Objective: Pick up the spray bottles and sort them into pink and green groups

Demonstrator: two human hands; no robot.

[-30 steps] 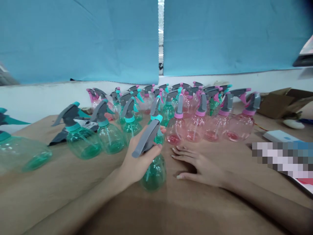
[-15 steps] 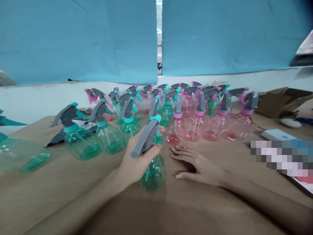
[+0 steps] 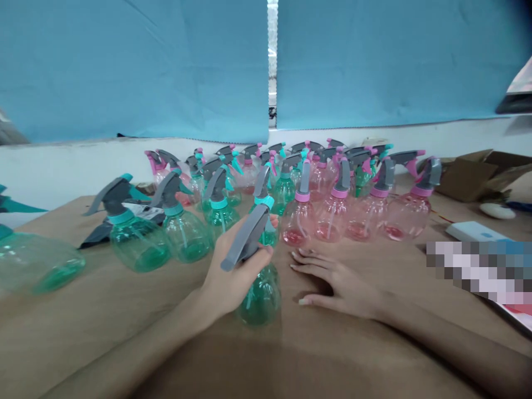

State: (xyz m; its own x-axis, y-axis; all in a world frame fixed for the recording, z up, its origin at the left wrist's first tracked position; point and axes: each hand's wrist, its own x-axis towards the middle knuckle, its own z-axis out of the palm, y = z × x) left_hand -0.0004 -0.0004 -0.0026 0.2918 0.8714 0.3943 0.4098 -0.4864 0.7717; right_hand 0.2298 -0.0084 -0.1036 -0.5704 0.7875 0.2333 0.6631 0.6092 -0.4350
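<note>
My left hand (image 3: pixel 233 271) is wrapped round the neck of a green spray bottle (image 3: pixel 261 302) with a grey and turquoise trigger head. The bottle stands upright on the wooden table (image 3: pixel 174 343), and the fingers behind its neck are partly hidden. To the right of it, my right hand (image 3: pixel 332 280) rests on the tabletop with its fingers stretched out, touching no bottle. Just beyond that hand stands a pink spray bottle (image 3: pixel 298 221) in a row of similar pink ones. More green spray bottles (image 3: pixel 189 238) form a row on the left.
Several more pink and green bottles crowd together further back. At far left lies a large green bottle (image 3: pixel 37 263), cut by the frame edge. A cardboard box (image 3: pixel 467 174), a white mouse (image 3: pixel 497 210) and a white box (image 3: pixel 474 231) are on the right. Blue cloth (image 3: pixel 133 66) hangs behind.
</note>
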